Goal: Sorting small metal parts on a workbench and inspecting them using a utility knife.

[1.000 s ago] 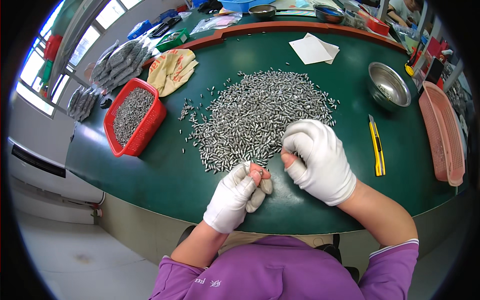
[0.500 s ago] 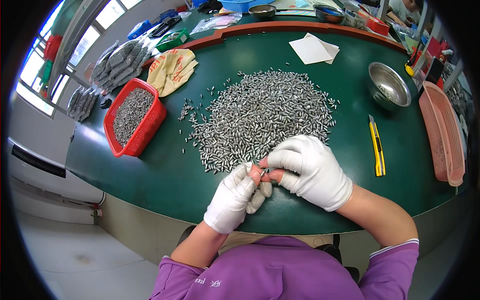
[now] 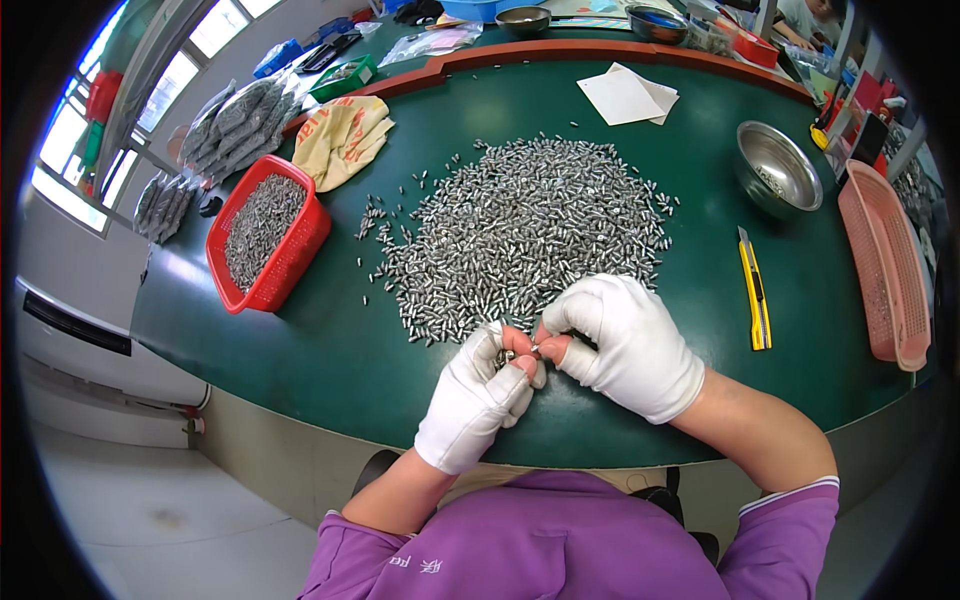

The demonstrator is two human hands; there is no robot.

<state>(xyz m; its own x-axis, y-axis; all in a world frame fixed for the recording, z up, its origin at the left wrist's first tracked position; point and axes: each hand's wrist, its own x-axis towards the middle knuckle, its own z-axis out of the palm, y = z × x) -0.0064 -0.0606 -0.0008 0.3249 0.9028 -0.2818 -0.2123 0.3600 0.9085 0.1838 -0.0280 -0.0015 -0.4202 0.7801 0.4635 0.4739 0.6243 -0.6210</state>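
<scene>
A broad heap of small pointed metal parts lies in the middle of the green table. At its near edge my left hand, in a white glove with bare fingertips, is closed around a few of these parts, which glint between thumb and fingers. My right hand, gloved likewise, meets it from the right. Its thumb and forefinger pinch one small metal part right beside the left fingertips. The fingers hide most of what the left palm holds.
A red basket of similar parts stands left, near a yellow cloth. Rightward are a yellow utility knife, a steel bowl and a pink basket. White papers lie at the back before a raised brown rim.
My left hand has shifted slightly right and turned, so metal parts now show inside its fingers. The right thumb and forefinger have closed together on a part.
</scene>
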